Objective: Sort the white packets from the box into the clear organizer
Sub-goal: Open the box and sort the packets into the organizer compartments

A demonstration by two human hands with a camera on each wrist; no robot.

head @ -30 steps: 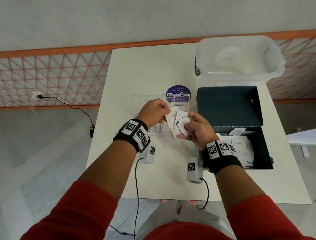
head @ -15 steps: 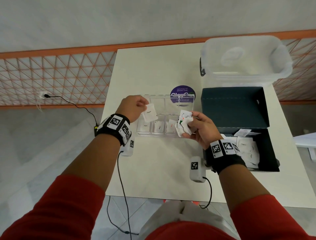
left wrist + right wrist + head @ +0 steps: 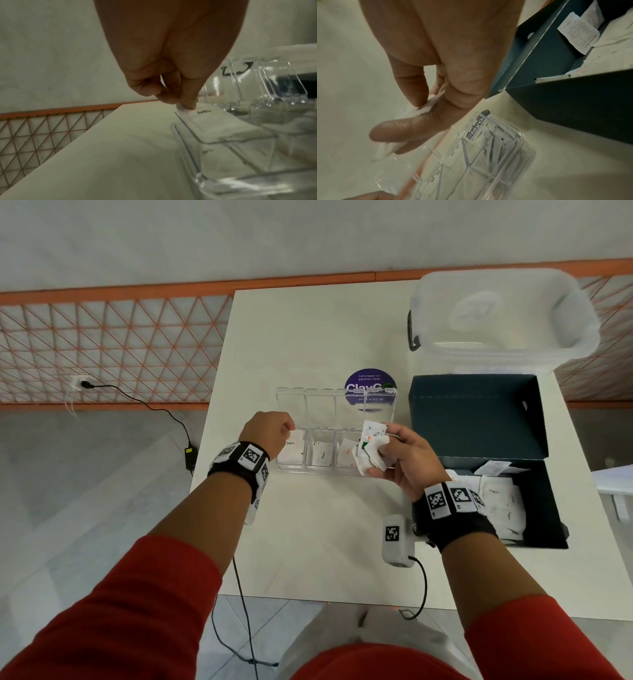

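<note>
- The organizer [image 3: 337,433] is set on the table [image 3: 308,542], between the left hand [image 3: 269,428] and the right hand [image 3: 407,457].
- A packet [image 3: 294,447] is held in the compartment just beside the left hand.
- The box [image 3: 534,501] is placed right of the right hand.
- A bin [image 3: 500,316] is set beyond the box.

Likely an office pantry: a table [image 3: 308,542] sticker [image 3: 370,381] reads "Let's keep our pantries clean"; tiled floor [image 3: 85,491].
</note>
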